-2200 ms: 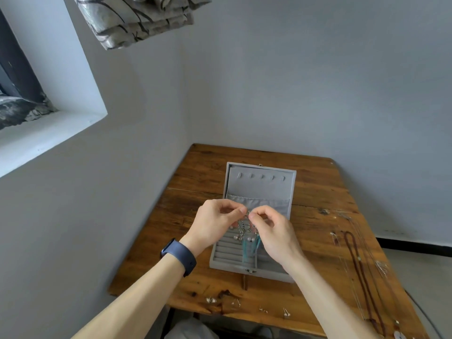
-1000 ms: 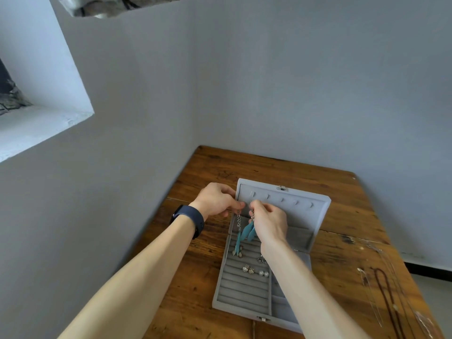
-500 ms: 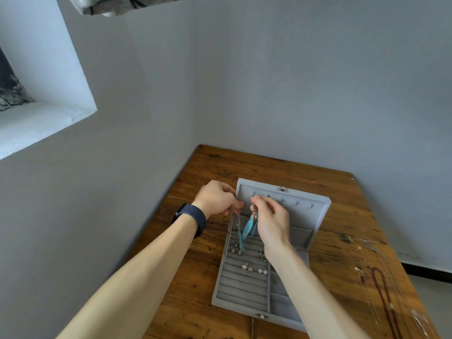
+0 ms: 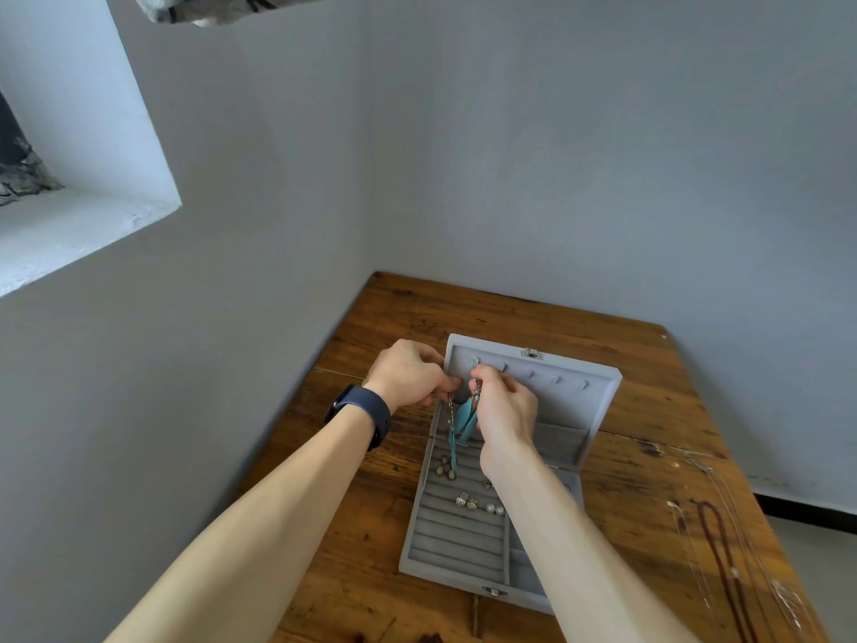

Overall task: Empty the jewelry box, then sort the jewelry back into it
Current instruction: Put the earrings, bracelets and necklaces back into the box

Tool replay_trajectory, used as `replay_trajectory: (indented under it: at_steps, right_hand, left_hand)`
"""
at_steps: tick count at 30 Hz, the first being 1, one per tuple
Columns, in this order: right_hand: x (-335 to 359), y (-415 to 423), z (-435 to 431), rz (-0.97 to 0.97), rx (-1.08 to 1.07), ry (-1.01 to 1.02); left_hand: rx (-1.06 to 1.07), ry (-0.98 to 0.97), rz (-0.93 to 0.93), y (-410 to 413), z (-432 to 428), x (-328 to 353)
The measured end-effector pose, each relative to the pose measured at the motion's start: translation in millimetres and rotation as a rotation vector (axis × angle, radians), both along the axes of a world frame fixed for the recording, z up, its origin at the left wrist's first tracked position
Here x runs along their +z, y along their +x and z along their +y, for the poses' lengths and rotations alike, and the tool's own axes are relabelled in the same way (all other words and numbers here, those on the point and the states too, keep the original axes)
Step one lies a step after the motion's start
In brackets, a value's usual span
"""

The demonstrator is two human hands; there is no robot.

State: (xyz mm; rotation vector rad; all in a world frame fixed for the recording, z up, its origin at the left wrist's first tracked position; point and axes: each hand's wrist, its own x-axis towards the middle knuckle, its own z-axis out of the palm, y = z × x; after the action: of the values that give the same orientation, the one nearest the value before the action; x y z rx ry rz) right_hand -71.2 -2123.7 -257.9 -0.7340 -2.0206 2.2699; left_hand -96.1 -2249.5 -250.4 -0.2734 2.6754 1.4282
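Note:
A grey velvet jewelry box (image 4: 457, 545) lies open on the wooden table (image 4: 649, 410), its lid (image 4: 570, 396) tilted up at the back with a row of small hooks. My left hand (image 4: 408, 375) pinches the top of a silver chain earring with a blue feather (image 4: 450, 429) at the lid's left edge. My right hand (image 4: 503, 410) pinches a second blue feather earring (image 4: 465, 422) just below the leftmost hook. Several small earrings (image 4: 477, 503) sit in the ring rolls of the tray.
Thin chains and a dark red cord necklace (image 4: 716, 554) lie on the table's right side. Grey walls close in at the left and back. A window ledge (image 4: 79, 229) is at the upper left.
Both hands carried the feather earrings from above the tray up to the lid's left hooks, and my view has moved closer. Over the last half second they barely shifted.

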Motion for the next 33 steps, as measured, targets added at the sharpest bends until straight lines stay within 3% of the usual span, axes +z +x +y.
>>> replay_trajectory:
  at_steps: [3, 8, 14, 23, 33]
  right_hand:
    - [5, 0, -2, -0.031, -0.022, -0.044]
    - [2, 0, -4, 0.044, -0.028, 0.141]
    - [1, -2, -3, 0.021, -0.068, 0.159]
    - [1, -2, -7, -0.132, -0.08, -0.047]
    - [-22, 14, 21, 0.128, 0.307, 0.21]
  left_hand:
    - [-0.002, -0.007, 0.002, 1, 0, 0]
    - [-0.011, -0.021, 0.007, 2, 0, 1]
    - [-0.005, -0.019, 0.013, 3, 0, -1]
    - [-0.012, -0.031, 0.024, 3, -2, -2]
    - [-0.021, 0.003, 0.035, 4, -4, -5]
